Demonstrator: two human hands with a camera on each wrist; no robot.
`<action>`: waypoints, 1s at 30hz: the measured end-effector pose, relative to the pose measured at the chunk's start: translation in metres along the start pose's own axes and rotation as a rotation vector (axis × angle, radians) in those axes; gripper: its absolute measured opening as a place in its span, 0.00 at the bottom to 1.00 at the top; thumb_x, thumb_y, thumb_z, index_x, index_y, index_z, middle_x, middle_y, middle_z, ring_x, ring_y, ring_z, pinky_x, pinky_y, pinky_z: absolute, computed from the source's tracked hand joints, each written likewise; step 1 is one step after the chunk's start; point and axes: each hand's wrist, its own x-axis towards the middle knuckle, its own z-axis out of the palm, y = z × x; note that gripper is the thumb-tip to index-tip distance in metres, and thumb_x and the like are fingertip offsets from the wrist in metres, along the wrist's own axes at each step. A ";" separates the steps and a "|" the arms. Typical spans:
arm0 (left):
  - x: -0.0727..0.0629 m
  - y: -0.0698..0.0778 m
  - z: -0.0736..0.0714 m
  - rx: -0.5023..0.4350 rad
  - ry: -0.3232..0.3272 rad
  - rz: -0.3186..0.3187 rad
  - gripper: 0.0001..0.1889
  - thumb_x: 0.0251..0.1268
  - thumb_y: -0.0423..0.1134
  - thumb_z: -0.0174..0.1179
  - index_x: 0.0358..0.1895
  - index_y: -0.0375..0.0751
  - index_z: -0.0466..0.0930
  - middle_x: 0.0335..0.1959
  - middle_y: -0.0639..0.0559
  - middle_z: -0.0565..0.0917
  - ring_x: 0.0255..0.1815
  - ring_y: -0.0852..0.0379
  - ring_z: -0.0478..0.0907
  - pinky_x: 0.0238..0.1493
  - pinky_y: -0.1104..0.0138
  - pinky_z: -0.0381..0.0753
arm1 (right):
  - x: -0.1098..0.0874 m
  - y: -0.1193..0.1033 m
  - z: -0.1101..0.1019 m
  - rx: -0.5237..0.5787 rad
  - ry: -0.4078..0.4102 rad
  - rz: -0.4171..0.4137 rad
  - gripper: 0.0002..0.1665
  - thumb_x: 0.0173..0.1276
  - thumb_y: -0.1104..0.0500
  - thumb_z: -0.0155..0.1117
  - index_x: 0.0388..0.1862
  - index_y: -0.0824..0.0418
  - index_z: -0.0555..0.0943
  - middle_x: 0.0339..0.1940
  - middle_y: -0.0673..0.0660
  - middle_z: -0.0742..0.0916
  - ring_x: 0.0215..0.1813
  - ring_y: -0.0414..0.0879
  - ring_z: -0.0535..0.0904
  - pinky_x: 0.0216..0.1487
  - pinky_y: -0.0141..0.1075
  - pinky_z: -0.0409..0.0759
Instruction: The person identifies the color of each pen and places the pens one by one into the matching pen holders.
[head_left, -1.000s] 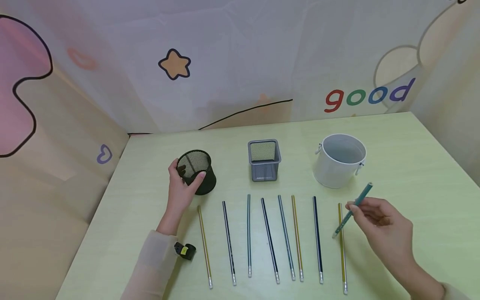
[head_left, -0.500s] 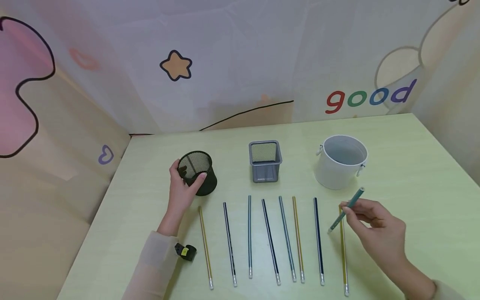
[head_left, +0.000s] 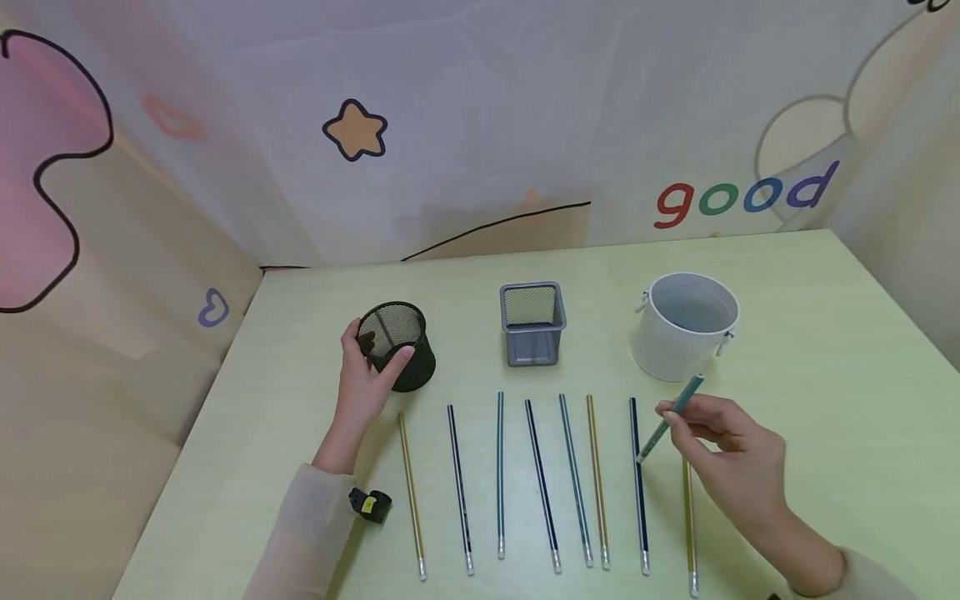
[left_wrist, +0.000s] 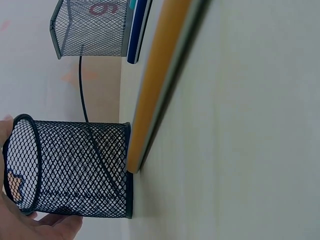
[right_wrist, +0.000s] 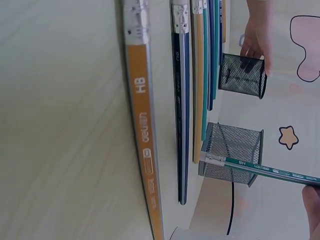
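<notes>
My left hand [head_left: 363, 379] grips the rim and side of a round black mesh pen cup [head_left: 417, 367], thumb over the near edge. The cup stands upright on the table. My right hand [head_left: 738, 454] pinches a green pencil [head_left: 688, 393] above the table, tilted, eraser end down to the left. In the right wrist view, the eraser end of that green pencil [right_wrist: 270, 171] appears in front of the square mesh cup [right_wrist: 232, 137]. Below the held pencil lie a dark blue pencil [head_left: 642, 508] and a yellow pencil [head_left: 689, 517], the latter partly hidden by the hand.
Several more pencils lie in a spaced row, including yellow [head_left: 411, 492], dark blue [head_left: 461, 492] and teal [head_left: 500, 475] ones. A grey square mesh cup [head_left: 533, 346] stands behind them. Right of it is a white bucket [head_left: 667, 346] with side handles. A printed cloth [head_left: 480, 125] hangs behind.
My right hand has moved left with the green pencil, from beyond the yellow pencil to over the dark blue one. My left hand stays on the black cup.
</notes>
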 end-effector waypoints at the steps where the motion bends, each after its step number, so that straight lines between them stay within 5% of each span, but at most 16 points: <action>1: 0.000 0.000 0.000 -0.002 0.000 0.000 0.48 0.62 0.48 0.63 0.74 0.36 0.38 0.71 0.34 0.55 0.73 0.44 0.54 0.73 0.51 0.55 | 0.000 0.000 0.001 0.002 -0.005 -0.001 0.14 0.44 0.87 0.60 0.33 0.82 0.78 0.37 0.45 0.88 0.38 0.32 0.84 0.38 0.20 0.80; 14: -0.002 0.002 0.001 -0.011 0.003 -0.021 0.48 0.62 0.47 0.62 0.74 0.37 0.38 0.72 0.36 0.54 0.73 0.46 0.53 0.74 0.53 0.54 | -0.001 -0.002 0.016 0.033 -0.021 0.000 0.09 0.52 0.80 0.65 0.35 0.81 0.78 0.39 0.46 0.88 0.38 0.32 0.84 0.38 0.20 0.80; 23: -0.003 0.002 0.002 -0.019 0.004 -0.025 0.48 0.62 0.48 0.62 0.74 0.37 0.38 0.72 0.37 0.54 0.74 0.47 0.52 0.74 0.54 0.54 | -0.002 -0.007 0.020 -0.015 -0.038 0.019 0.18 0.43 0.87 0.62 0.35 0.78 0.80 0.38 0.45 0.88 0.38 0.31 0.84 0.38 0.21 0.80; 30: -0.002 0.002 0.001 -0.022 0.002 -0.015 0.48 0.63 0.48 0.62 0.74 0.36 0.37 0.73 0.36 0.53 0.74 0.47 0.52 0.74 0.54 0.54 | -0.003 -0.003 0.032 0.048 -0.046 -0.020 0.09 0.54 0.77 0.67 0.35 0.80 0.79 0.39 0.47 0.88 0.38 0.32 0.85 0.39 0.21 0.80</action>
